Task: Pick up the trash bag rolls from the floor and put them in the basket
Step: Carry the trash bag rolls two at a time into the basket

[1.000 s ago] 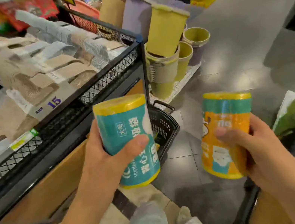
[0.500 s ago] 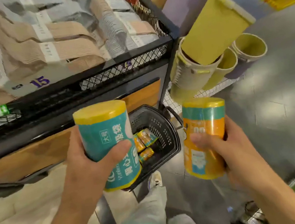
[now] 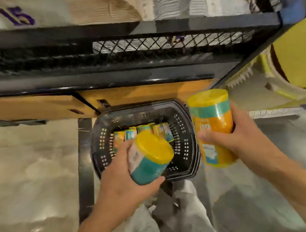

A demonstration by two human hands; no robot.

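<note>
Above the black basket [image 3: 185, 130], the left hand [image 3: 122, 180] grips a tilted teal roll [image 3: 148, 163]; the right hand [image 3: 240, 141] clasps an upright orange roll [image 3: 214, 125].

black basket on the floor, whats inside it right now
The black basket holds a row of small orange and teal packs along its far side. The teal roll in the left hand covers the near part, so anything there is hidden.

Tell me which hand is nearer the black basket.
Left. The left hand holds the teal roll tilted over the black basket; the right hand holds the orange roll just outside its right rim.
</note>
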